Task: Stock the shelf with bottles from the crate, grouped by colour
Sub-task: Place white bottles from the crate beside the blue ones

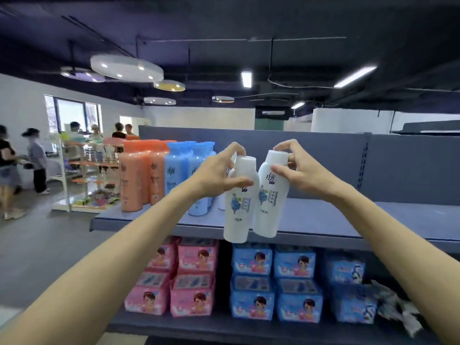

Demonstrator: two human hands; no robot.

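I see bare top shelf (348, 215) from 3 o'clock of my two held white bottles (251, 200), orange bottles (139, 175) and blue bottles (184, 175) crowding 9 o'clock, back panel (323, 158) closing 12 o'clock

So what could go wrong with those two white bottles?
1. The left hand and right hand each hold a white bottle near its top only; either might slip from that grip.
2. The bottles hang at the shelf front edge, so they may bump it.
3. Setting them down could topple the blue bottles nearby.

Two held bottles (251, 195) before shelf (323, 220)
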